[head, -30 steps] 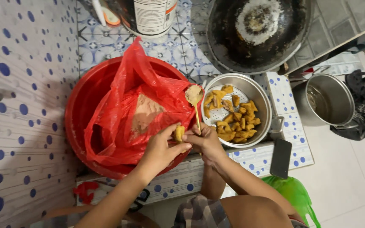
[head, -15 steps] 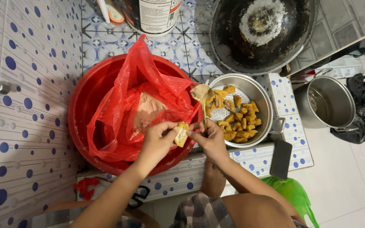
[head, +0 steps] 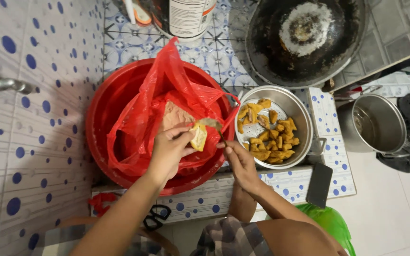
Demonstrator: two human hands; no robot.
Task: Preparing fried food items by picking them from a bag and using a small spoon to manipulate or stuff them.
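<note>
Left hand [head: 169, 147]: fingers clamped on a pale yellow, spongy, puffed piece of fried tofu [head: 199, 137], held above the red basin's front-right rim. Piece roughly wedge-shaped, skin matte and wrinkled, upper edge split open.

Right hand [head: 238, 159]: fingers pinched together around the thin handle of a small metal spoon [head: 212, 124]. Spoon bowl carries a greyish-brown paste and sits just above the tofu's open edge, touching or nearly so; cannot tell which.

Round red plastic basin [head: 103, 114]: smooth, glossy, standing at the front edge of the tiled counter. Inside it, a crinkled translucent red plastic bag [head: 176, 85], mouth open, holding a pale pink-beige mass.

Just beside the basin's right rim: round perforated steel steamer bowl [head: 290, 104], shiny, holding many golden-brown tofu pieces [head: 269, 135], irregular chunks.

Black round wok [head: 304, 38] with a whitish crust at its centre sits at the counter's rear right. Flat black phone [head: 320, 184] lies at the front-right corner, overhanging the edge. Steel pot [head: 378, 124] stands on the floor, right of the counter.

Bare tile shows mainly at the counter's front strip.
</note>
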